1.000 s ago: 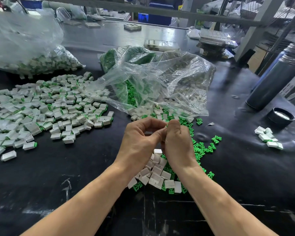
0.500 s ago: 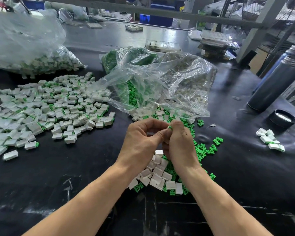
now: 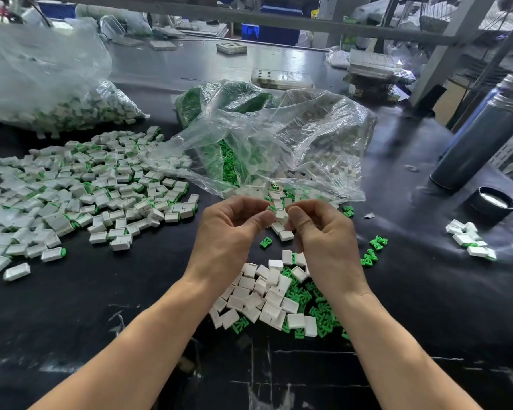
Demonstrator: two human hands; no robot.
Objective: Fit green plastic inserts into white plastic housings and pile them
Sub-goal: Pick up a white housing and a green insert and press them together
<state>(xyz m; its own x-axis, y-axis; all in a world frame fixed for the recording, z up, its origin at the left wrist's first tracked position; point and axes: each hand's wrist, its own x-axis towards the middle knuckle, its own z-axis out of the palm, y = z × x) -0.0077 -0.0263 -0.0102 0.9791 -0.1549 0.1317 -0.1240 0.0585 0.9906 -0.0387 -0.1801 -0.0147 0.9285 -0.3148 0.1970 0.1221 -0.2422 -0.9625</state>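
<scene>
A dark, scuffed surface (image 3: 71, 335) runs far back into a cluttered workshop, with grey shelf posts and stacked trays along the far right. Spread wide on the left lies a pile of assembled pieces (image 3: 80, 193), white with green showing at their ends, and behind it a clear bag (image 3: 42, 84) holding more. In the middle, a crumpled transparent bag (image 3: 279, 137) spills green inserts and white parts toward the near side. A dark metal flask (image 3: 483, 134) lies tilted at the right, its black cap (image 3: 493, 204) just beside it, and a small cluster of finished pieces (image 3: 468, 241) sits near that.

Near centre, the left hand (image 3: 228, 235) and right hand (image 3: 323, 235) meet, fingers curled and pinching one white housing (image 3: 279, 213) with a bit of green at its edge, held above loose white housings (image 3: 264, 291) mixed with green inserts (image 3: 311, 303).
</scene>
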